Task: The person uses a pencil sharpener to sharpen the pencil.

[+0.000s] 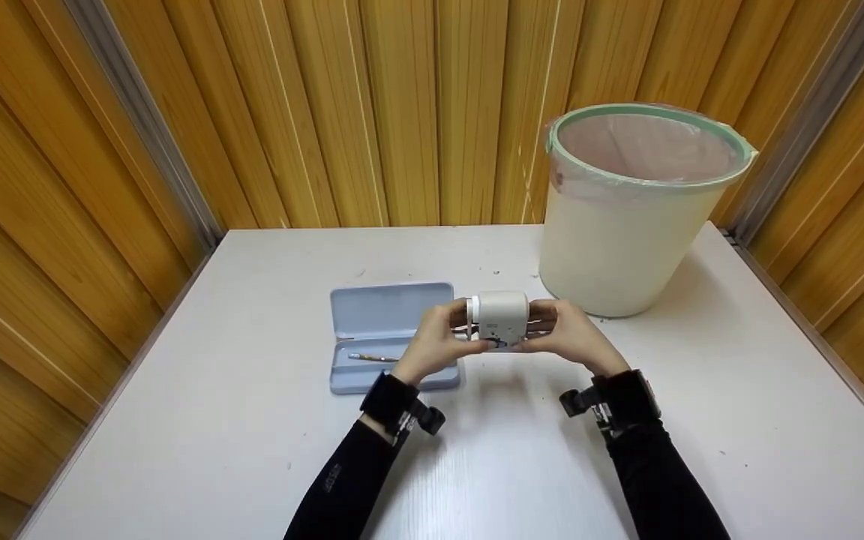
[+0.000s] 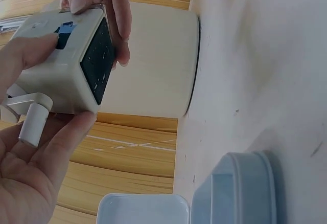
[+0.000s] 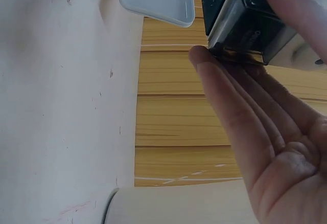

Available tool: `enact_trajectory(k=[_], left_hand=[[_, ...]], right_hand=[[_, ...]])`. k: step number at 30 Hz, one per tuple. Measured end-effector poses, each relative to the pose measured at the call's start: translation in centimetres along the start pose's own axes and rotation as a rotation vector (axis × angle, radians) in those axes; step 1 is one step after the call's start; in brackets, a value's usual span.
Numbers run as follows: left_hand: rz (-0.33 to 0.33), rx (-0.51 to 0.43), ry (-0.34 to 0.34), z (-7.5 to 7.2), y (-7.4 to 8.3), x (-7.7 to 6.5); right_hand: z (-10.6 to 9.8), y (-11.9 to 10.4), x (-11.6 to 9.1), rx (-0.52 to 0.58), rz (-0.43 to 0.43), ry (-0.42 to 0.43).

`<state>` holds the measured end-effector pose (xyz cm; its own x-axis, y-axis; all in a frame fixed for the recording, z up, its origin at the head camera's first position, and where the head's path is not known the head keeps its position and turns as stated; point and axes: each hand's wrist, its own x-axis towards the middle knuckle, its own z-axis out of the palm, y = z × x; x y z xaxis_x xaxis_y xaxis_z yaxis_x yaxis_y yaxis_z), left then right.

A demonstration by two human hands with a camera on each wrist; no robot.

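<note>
Both hands hold a cream crank pencil sharpener [image 1: 503, 313] up over the middle of the table. My left hand [image 1: 432, 346] grips its left side, where a white crank handle [image 2: 34, 124] sticks out in the left wrist view. My right hand [image 1: 571, 341] holds the opposite side, fingers behind and thumb near the lower front edge. A dark see-through shavings drawer [image 3: 250, 27] shows beside the right fingers. The sharpener's black base [image 2: 98, 60] faces the table. Behind the left hand lies an open light-blue pencil case [image 1: 391, 311], with a pencil [image 1: 372, 357] inside, partly hidden.
A tall cream bin [image 1: 619, 247] with a green rim and a clear liner stands at the back right of the white table [image 1: 252, 420]. Yellow wood-look panels [image 1: 402, 112] rise behind the table and along both sides.
</note>
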<state>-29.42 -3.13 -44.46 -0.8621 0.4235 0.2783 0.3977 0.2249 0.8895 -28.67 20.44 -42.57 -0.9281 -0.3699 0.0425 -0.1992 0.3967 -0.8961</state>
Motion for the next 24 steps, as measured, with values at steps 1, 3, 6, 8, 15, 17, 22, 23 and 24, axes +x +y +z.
enact_trajectory(k=[1, 3, 6, 8, 15, 17, 22, 23, 24], left_hand=[[0.001, -0.001, -0.002, 0.0, 0.1, 0.0], [0.006, -0.001, -0.005, 0.0, 0.1, 0.0], [0.015, 0.009, -0.006, 0.0, 0.3, 0.0], [0.021, 0.014, -0.009, 0.0, 0.4, 0.0], [0.027, 0.032, 0.011, -1.1, 0.3, -0.1], [0.019, 0.028, 0.023, -1.5, 0.1, -0.2], [0.001, 0.011, 0.04, -2.1, 0.0, -0.3], [0.002, 0.009, 0.043, -2.2, 0.0, -0.3], [0.004, 0.008, 0.046, -2.2, 0.0, -0.2]], right_hand=[[-0.1, 0.0, 0.0, 0.01, 0.001, -0.006], [-0.2, -0.1, -0.1, 0.032, 0.006, -0.017], [-0.4, -0.2, -0.1, 0.052, 0.02, -0.023], [-0.6, -0.3, -0.1, 0.054, 0.021, -0.03], [-3.6, 0.5, -1.2, 0.076, 0.029, -0.034], [-4.4, 0.8, -1.6, 0.074, 0.031, -0.022], [-5.2, 0.8, -2.0, 0.036, 0.04, 0.002], [-5.2, 0.7, -2.0, 0.031, 0.041, 0.008], [-5.3, 0.6, -2.0, 0.022, 0.039, 0.016]])
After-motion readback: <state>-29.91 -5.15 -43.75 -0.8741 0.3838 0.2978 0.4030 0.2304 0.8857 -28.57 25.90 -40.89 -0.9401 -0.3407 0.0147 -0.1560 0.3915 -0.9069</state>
